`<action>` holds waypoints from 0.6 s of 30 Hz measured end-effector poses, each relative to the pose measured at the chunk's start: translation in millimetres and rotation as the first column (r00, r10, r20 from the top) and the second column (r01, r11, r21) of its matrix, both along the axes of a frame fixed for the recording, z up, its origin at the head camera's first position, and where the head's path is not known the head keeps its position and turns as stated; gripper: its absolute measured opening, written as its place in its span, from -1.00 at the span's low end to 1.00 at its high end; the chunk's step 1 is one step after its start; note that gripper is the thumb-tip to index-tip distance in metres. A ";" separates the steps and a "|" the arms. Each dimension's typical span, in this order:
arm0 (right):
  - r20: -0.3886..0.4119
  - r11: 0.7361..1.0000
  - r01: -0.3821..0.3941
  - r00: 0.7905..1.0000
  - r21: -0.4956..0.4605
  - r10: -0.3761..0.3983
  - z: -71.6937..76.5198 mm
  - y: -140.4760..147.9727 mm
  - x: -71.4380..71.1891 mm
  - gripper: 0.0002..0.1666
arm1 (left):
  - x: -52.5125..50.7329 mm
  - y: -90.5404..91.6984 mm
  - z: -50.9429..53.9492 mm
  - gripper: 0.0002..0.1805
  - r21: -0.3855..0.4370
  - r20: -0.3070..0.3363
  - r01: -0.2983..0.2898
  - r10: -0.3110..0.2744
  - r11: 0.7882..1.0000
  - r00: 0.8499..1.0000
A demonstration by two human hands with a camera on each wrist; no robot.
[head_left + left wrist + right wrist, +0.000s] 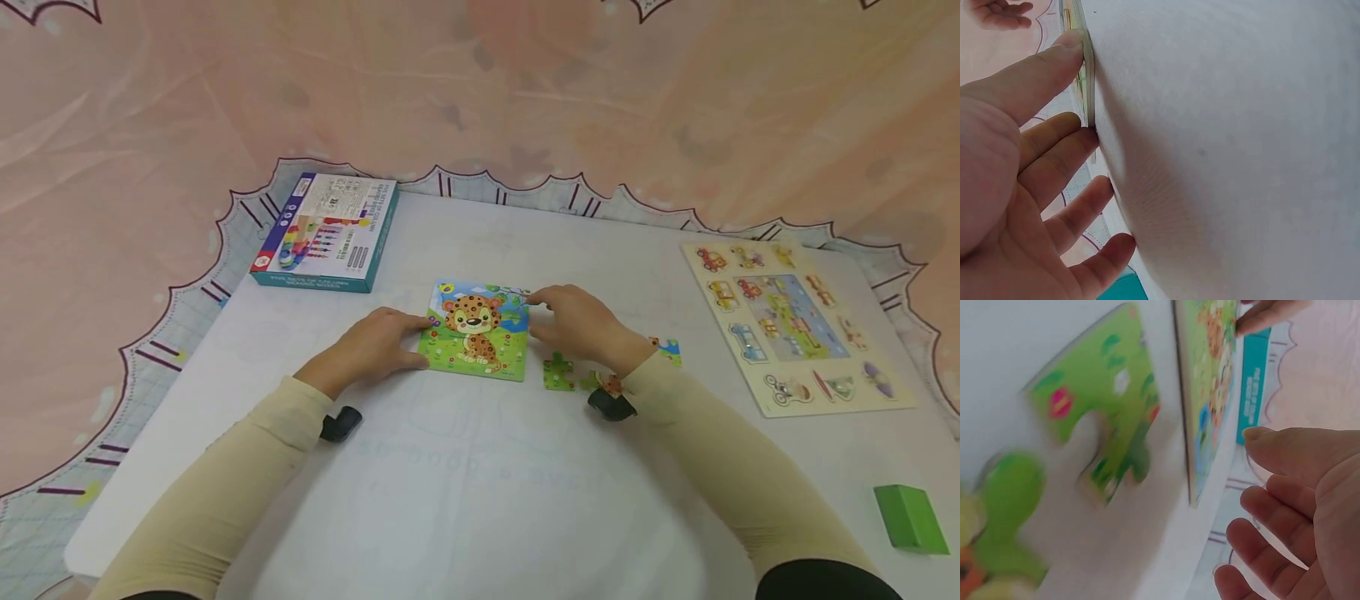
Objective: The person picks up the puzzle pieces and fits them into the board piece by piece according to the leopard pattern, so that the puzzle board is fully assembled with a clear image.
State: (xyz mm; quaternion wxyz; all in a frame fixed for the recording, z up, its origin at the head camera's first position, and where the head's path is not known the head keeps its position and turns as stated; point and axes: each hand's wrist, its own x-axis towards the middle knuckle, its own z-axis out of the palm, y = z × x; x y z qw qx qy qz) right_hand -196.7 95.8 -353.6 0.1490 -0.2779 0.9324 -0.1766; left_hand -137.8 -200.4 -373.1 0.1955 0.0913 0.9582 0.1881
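Note:
A square puzzle board (476,350) showing a spotted leopard cub lies flat near the table's middle. My left hand (373,346) touches its left edge; in the left wrist view, the thumb (1041,72) rests against the board and the other fingers are spread beside it. At the upper right corner of the board is my right hand (577,321), index finger extended. In the right wrist view, nothing sits between its loosely bent fingers (1272,519). A green puzzle piece (558,375) lies right of the board, with more pieces (670,352) partly hidden by the right wrist.
A flat box (330,229) with a teal side stands at the back left. On the right lies a larger picture board (806,333) with vehicle shapes. A green block (909,518) is near the right front. Patterned cloth surrounds the white table (450,500).

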 end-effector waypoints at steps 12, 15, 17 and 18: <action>0.023 0.995 0.097 0.995 0.008 -0.097 -5.2 34.3 5.2 -0.41 | -0.5 -1.3 -1.7 -0.28 0.003 -0.009 0.004 -0.004 1.000 1.000; 0.026 0.994 0.110 0.994 0.001 -0.110 -5.8 40.6 6.2 -0.42 | -0.5 -1.0 -0.9 -0.28 0.004 -0.004 0.003 -0.003 1.000 1.000; 0.021 0.994 0.112 0.993 0.003 -0.112 -6.9 45.4 7.0 -0.42 | -0.3 -0.6 -0.2 -0.28 0.006 -0.002 0.003 -0.003 1.000 1.000; 0.020 0.993 0.116 0.993 0.006 -0.116 -7.6 47.9 7.6 -0.42 | -0.2 -0.4 0.1 -0.28 0.008 -0.002 0.002 -0.002 1.000 1.000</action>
